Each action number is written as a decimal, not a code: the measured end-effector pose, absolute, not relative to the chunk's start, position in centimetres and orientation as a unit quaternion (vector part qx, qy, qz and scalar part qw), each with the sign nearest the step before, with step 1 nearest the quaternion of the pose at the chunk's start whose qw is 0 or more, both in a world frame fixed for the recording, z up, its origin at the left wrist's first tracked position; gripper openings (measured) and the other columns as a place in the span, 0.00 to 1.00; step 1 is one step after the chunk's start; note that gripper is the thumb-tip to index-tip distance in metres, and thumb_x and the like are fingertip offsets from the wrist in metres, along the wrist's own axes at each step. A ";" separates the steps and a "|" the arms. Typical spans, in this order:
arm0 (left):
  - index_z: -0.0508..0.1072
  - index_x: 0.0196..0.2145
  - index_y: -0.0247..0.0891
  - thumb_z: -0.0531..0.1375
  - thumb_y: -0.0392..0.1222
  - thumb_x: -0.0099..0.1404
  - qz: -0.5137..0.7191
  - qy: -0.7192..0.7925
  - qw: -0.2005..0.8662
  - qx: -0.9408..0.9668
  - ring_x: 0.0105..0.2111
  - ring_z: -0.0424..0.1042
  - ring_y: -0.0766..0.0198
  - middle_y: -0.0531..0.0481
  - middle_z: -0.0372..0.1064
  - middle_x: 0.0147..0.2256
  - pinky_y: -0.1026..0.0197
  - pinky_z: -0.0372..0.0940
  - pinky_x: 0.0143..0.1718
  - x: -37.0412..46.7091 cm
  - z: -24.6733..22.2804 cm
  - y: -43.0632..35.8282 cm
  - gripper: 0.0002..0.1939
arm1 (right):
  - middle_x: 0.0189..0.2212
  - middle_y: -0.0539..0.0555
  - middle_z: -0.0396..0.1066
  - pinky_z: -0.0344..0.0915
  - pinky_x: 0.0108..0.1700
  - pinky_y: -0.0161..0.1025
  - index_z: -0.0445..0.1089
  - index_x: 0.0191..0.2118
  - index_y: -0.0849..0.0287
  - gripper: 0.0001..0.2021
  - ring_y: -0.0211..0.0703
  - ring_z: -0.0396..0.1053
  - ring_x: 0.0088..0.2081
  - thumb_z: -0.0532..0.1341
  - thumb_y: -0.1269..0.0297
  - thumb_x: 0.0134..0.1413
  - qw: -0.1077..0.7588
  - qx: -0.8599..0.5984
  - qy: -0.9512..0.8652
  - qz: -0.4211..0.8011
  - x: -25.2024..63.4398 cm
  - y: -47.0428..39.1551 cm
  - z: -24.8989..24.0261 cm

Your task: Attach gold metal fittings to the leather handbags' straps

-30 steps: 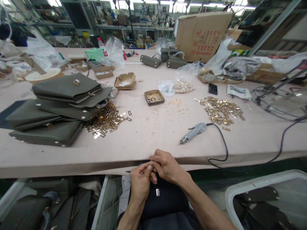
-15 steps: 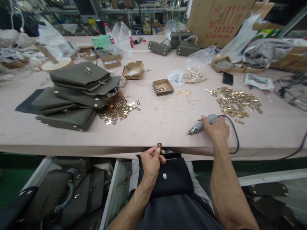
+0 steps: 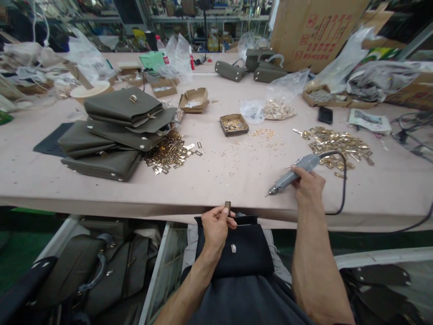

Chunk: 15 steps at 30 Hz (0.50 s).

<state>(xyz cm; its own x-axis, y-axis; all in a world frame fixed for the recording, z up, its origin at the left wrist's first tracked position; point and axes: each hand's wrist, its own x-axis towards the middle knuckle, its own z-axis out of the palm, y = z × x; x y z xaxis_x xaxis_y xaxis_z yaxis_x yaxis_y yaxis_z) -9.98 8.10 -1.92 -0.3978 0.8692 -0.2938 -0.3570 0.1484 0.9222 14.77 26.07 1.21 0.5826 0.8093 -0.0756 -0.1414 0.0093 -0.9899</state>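
Between thumb and fingers, my left hand (image 3: pixel 216 225) pinches a small metal plate (image 3: pixel 228 206) at the table's front edge. My right hand (image 3: pixel 306 183) is closed round the grey body of an electric screwdriver (image 3: pixel 291 176), its tip pointing down and left just above or on the tabletop. A black bag (image 3: pixel 243 253) with a silvery clasp lies on my lap, beneath my left hand. Towards the middle of the table sits a small box (image 3: pixel 234 125) of tiny gold parts, with more scattered around it.
Olive bags (image 3: pixel 118 135) are stacked at the left beside a pile of metal frames (image 3: pixel 171 151). Gold plates (image 3: pixel 338 144) lie at the right near a phone (image 3: pixel 325 115). The screwdriver's cable (image 3: pixel 345 180) loops beside my right wrist. Crates of bags flank my lap.
My right hand has raised the screwdriver's rear end off the table, tilting it with the tip down. My left hand still pinches the plate. The view has shifted slightly.
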 end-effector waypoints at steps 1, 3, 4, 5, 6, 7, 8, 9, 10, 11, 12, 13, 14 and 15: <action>0.79 0.28 0.29 0.67 0.49 0.61 0.611 0.572 0.499 0.226 0.14 0.69 0.66 0.45 0.74 0.19 0.68 0.65 0.16 -10.0 -1.9 8.1 0.17 | 0.28 0.47 0.68 0.73 0.28 0.36 0.70 0.34 0.62 0.22 0.40 0.69 0.29 0.76 0.65 0.29 0.681 -0.558 -0.248 0.403 14.5 25.7 1.6; 0.79 0.28 0.29 0.67 0.51 0.61 0.608 0.573 0.499 0.231 0.14 0.69 0.65 0.46 0.73 0.18 0.68 0.66 0.17 -10.1 -1.8 8.0 0.18 | 0.29 0.46 0.69 0.77 0.33 0.40 0.68 0.35 0.60 0.22 0.40 0.70 0.30 0.75 0.68 0.31 0.692 -0.478 -0.208 0.499 14.0 25.0 2.4; 0.79 0.28 0.29 0.67 0.51 0.61 0.607 0.572 0.499 0.234 0.14 0.70 0.65 0.46 0.73 0.18 0.67 0.66 0.17 -10.1 -1.8 8.0 0.18 | 0.30 0.47 0.70 0.78 0.35 0.42 0.68 0.36 0.59 0.21 0.40 0.71 0.30 0.75 0.68 0.34 0.680 -0.453 -0.199 0.541 13.8 24.6 2.7; 0.79 0.28 0.30 0.67 0.52 0.61 0.607 0.571 0.500 0.236 0.15 0.70 0.65 0.46 0.73 0.18 0.67 0.66 0.18 -10.1 -1.9 8.0 0.19 | 0.31 0.49 0.71 0.78 0.36 0.44 0.67 0.36 0.59 0.19 0.39 0.71 0.30 0.74 0.67 0.37 0.666 -0.438 -0.196 0.571 13.6 24.3 2.9; 0.79 0.29 0.30 0.67 0.53 0.61 0.608 0.570 0.500 0.237 0.15 0.70 0.65 0.46 0.72 0.17 0.67 0.66 0.18 -10.1 -1.9 8.0 0.19 | 0.33 0.50 0.73 0.78 0.36 0.45 0.67 0.37 0.59 0.18 0.39 0.71 0.29 0.74 0.66 0.40 0.656 -0.430 -0.194 0.588 13.4 24.1 2.9; 0.79 0.29 0.30 0.68 0.53 0.61 0.609 0.570 0.499 0.236 0.15 0.70 0.64 0.46 0.72 0.17 0.67 0.66 0.18 -10.1 -2.0 8.1 0.19 | 0.34 0.51 0.73 0.78 0.36 0.45 0.67 0.37 0.59 0.18 0.38 0.71 0.29 0.74 0.66 0.42 0.654 -0.425 -0.195 0.595 13.2 23.9 2.9; 0.79 0.28 0.30 0.68 0.53 0.61 0.609 0.570 0.499 0.236 0.15 0.70 0.64 0.46 0.72 0.17 0.67 0.66 0.18 -10.1 -2.0 8.1 0.20 | 0.34 0.51 0.73 0.78 0.36 0.45 0.67 0.38 0.59 0.18 0.37 0.70 0.28 0.74 0.66 0.43 0.656 -0.420 -0.195 0.596 13.0 23.9 2.8; 0.79 0.28 0.30 0.67 0.54 0.61 0.609 0.570 0.498 0.236 0.15 0.70 0.64 0.46 0.72 0.17 0.67 0.66 0.17 -10.1 -2.1 8.1 0.20 | 0.33 0.50 0.73 0.78 0.36 0.44 0.67 0.39 0.58 0.18 0.37 0.70 0.27 0.74 0.67 0.44 0.660 -0.412 -0.194 0.597 12.8 23.9 2.7; 0.79 0.28 0.30 0.67 0.54 0.61 0.608 0.570 0.498 0.237 0.15 0.69 0.65 0.46 0.72 0.17 0.67 0.65 0.17 -10.0 -2.1 8.1 0.20 | 0.32 0.49 0.72 0.77 0.35 0.42 0.67 0.40 0.57 0.19 0.36 0.70 0.26 0.74 0.67 0.44 0.666 -0.402 -0.190 0.599 12.6 24.0 2.6; 0.79 0.28 0.30 0.67 0.54 0.61 0.607 0.570 0.499 0.238 0.14 0.69 0.65 0.46 0.72 0.17 0.67 0.65 0.17 -10.0 -2.2 8.1 0.20 | 0.31 0.47 0.71 0.76 0.34 0.40 0.67 0.41 0.57 0.19 0.35 0.69 0.26 0.74 0.68 0.44 0.673 -0.389 -0.182 0.603 12.4 24.2 2.5; 0.79 0.28 0.30 0.67 0.54 0.62 0.607 0.570 0.499 0.240 0.14 0.69 0.65 0.46 0.72 0.17 0.68 0.65 0.17 -10.0 -2.2 8.1 0.20 | 0.30 0.46 0.70 0.76 0.34 0.38 0.67 0.42 0.56 0.20 0.33 0.68 0.25 0.74 0.69 0.44 0.679 -0.375 -0.170 0.608 12.2 24.5 2.6; 0.78 0.28 0.30 0.67 0.53 0.62 0.606 0.570 0.499 0.241 0.14 0.69 0.65 0.46 0.72 0.17 0.68 0.65 0.17 -10.0 -2.3 8.1 0.20 | 0.30 0.45 0.69 0.75 0.34 0.36 0.68 0.42 0.56 0.20 0.31 0.66 0.24 0.74 0.71 0.44 0.686 -0.361 -0.156 0.613 12.0 24.7 2.7; 0.78 0.28 0.30 0.67 0.53 0.62 0.607 0.569 0.499 0.242 0.14 0.69 0.65 0.46 0.72 0.17 0.68 0.65 0.17 -10.0 -2.3 8.1 0.20 | 0.30 0.44 0.69 0.74 0.33 0.35 0.67 0.41 0.57 0.19 0.29 0.64 0.23 0.73 0.72 0.44 0.693 -0.347 -0.140 0.616 11.7 25.1 2.9; 0.78 0.28 0.30 0.67 0.53 0.62 0.608 0.568 0.500 0.242 0.14 0.69 0.65 0.46 0.72 0.17 0.68 0.65 0.17 -10.1 -2.4 8.0 0.20 | 0.30 0.43 0.69 0.73 0.33 0.33 0.67 0.40 0.57 0.18 0.27 0.63 0.22 0.73 0.73 0.45 0.702 -0.332 -0.121 0.618 11.5 25.4 3.1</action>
